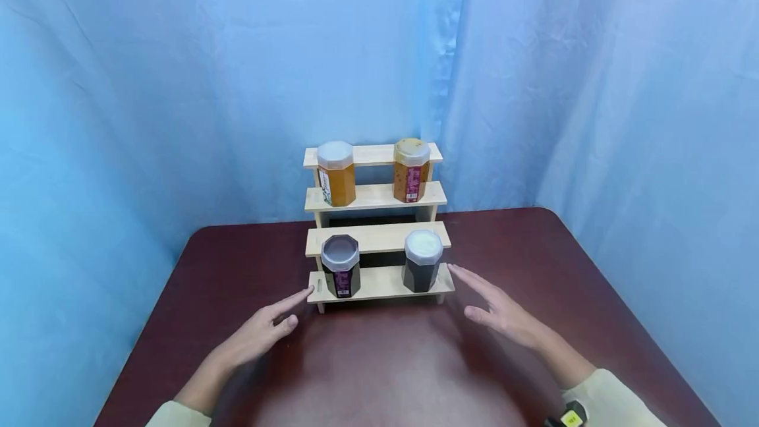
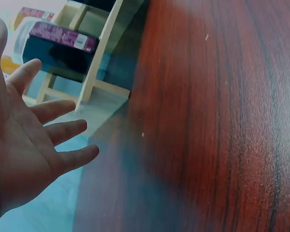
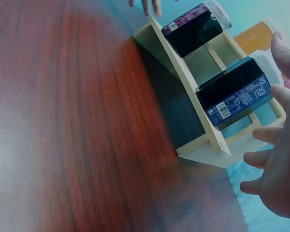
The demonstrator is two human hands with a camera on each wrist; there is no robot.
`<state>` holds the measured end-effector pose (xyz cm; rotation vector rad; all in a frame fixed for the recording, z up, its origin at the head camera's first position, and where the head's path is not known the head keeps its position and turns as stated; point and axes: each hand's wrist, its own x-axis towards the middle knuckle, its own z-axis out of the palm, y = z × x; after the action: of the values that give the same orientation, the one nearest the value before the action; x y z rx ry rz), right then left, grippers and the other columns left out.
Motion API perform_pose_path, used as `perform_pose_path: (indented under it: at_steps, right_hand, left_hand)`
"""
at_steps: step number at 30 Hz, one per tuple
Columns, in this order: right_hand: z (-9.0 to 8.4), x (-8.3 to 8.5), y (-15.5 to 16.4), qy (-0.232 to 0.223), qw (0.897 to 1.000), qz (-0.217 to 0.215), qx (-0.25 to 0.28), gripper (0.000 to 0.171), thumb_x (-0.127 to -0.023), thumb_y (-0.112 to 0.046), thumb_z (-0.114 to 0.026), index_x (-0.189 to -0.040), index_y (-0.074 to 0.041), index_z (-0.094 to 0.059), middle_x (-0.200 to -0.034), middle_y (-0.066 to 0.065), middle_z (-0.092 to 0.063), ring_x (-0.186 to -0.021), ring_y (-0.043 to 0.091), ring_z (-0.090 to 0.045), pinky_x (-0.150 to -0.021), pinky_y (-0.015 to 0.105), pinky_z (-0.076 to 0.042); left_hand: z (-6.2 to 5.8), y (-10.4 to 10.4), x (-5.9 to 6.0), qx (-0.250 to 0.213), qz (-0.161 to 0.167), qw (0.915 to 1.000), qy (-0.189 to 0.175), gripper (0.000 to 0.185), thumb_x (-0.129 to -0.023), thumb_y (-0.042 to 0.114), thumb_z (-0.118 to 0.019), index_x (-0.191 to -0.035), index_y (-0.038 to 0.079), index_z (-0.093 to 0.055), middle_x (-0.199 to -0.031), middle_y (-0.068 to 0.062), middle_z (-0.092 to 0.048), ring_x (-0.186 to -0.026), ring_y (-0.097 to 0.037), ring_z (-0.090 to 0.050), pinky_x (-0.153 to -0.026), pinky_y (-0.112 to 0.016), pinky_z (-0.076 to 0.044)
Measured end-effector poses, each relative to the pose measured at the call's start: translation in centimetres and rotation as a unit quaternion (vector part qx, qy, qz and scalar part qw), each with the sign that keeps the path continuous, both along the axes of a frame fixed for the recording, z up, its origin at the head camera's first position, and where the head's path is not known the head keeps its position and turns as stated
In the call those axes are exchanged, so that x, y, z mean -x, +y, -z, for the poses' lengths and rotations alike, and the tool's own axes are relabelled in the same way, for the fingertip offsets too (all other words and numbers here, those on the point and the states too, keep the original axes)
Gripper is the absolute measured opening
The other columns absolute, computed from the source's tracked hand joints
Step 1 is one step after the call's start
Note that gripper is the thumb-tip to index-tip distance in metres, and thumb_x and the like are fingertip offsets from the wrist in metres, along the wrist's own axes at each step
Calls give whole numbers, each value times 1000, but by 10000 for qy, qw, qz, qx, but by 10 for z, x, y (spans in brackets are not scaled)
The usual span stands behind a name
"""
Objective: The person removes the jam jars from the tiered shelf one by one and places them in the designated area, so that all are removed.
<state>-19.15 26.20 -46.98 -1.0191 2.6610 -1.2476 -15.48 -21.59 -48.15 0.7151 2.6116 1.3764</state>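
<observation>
A pale wooden stepped rack point(image 1: 379, 238) stands on the table, bearing jars with translucent lids. On its lowest step sit a dark jar with a purple label point(image 1: 342, 269) at the left and another dark jar point(image 1: 421, 262) at the right, whose blue label shows in the right wrist view. My left hand point(image 1: 255, 335) is beside the rack's lower left end, fingers extended and thumb apart, holding nothing. At the lower right end my right hand point(image 1: 504, 312) mirrors it, fingers straight, palm towards the rack, also holding nothing.
Higher on the rack are an orange jar point(image 1: 340, 176) at the left and a speckled orange jar with a magenta label point(image 1: 411, 173) at the right. Blue curtains point(image 1: 237, 84) surround the dark red wooden table point(image 1: 379, 361) at the back and sides.
</observation>
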Motion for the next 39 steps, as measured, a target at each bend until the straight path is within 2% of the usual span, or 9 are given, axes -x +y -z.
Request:
perform_pose_path:
  at_steps: [4, 8, 14, 17, 20, 26, 30, 33, 39]
  right_hand:
    - [2, 2, -4, -47, 9997, 89, 233, 69, -98, -21, -61, -160, -16, -32, -161, 4, -35, -146, 34, -30, -108, 67, -25]
    - [5, 11, -9, -109, 9981, 164, 582, 69, -97, -22, -60, -160, -15, -31, -157, 11, -41, -143, 38, -35, -106, 69, -28]
    - [8, 20, -17, -111, 9925, 317, 1178, 68, -95, -17, -60, -158, -12, -34, -150, 15, -48, -137, 44, -39, -102, 75, -26]
    - [9, 23, -23, -158, 9892, 392, 1403, 68, -96, -17, -61, -158, -10, -34, -149, 16, -48, -138, 43, -39, -105, 74, -23]
    - [11, 25, -29, -201, 9864, 431, 1574, 68, -96, -15, -63, -157, -8, -34, -149, 18, -48, -137, 44, -39, -109, 69, -22]
    - [17, 27, -37, -657, 9764, 389, 2019, 69, -95, -3, -62, -157, -5, -31, -152, 22, -42, -140, 45, -35, -115, 57, -23]
    - [18, 29, -40, -834, 9709, 414, 2206, 70, -95, -2, -62, -157, -3, -30, -153, 26, -40, -140, 46, -34, -112, 65, -21]
    - [18, 31, -43, -795, 9716, 525, 2168, 72, -93, -2, -64, -157, -3, -31, -151, 27, -42, -139, 45, -37, -110, 68, -23]
    - [18, 37, -50, -790, 9700, 683, 2195, 75, -90, 4, -68, -156, -1, -31, -151, 26, -42, -138, 45, -38, -109, 66, -29]
  left_hand:
    - [11, -1, 6, -96, -350, 9993, -28, 53, -106, 33, -53, -156, 15, -42, -157, -5, -42, -141, -37, -37, -107, -65, -31]
    - [17, 3, 17, -145, -778, 9968, -144, 57, -106, 32, -54, -158, 19, -38, -158, -10, -39, -142, -38, -36, -109, -65, -29]
    - [28, 19, 39, -901, -1271, 9862, -560, 63, -103, 21, -61, -160, 14, -33, -149, -26, -47, -128, -41, -53, -102, -51, -45]
    - [33, 24, 49, -1343, -1369, 9800, -540, 66, -100, 15, -66, -158, 11, -35, -144, -28, -50, -121, -41, -59, -96, -41, -50]
    - [36, 27, 56, -1511, -1466, 9760, -558, 69, -98, 13, -69, -158, 8, -35, -141, -29, -52, -119, -42, -59, -92, -33, -50]
    - [44, 31, 66, -1751, -1604, 9663, -990, 76, -93, 5, -72, -158, 3, -32, -139, -31, -51, -119, -43, -58, -87, -26, -51]
    - [47, 35, 70, -1908, -1543, 9625, -1161, 80, -89, 2, -75, -157, 0, -32, -137, -31, -51, -116, -40, -60, -82, -25, -52]
    - [49, 37, 72, -1976, -1533, 9613, -1159, 80, -88, 1, -75, -156, -3, -32, -135, -31, -51, -113, -38, -62, -80, -25, -53]
    - [57, 36, 73, -2019, -1708, 9575, -1153, 73, -88, 3, -75, -153, 0, -40, -137, -27, -55, -115, -34, -61, -81, -23, -52]
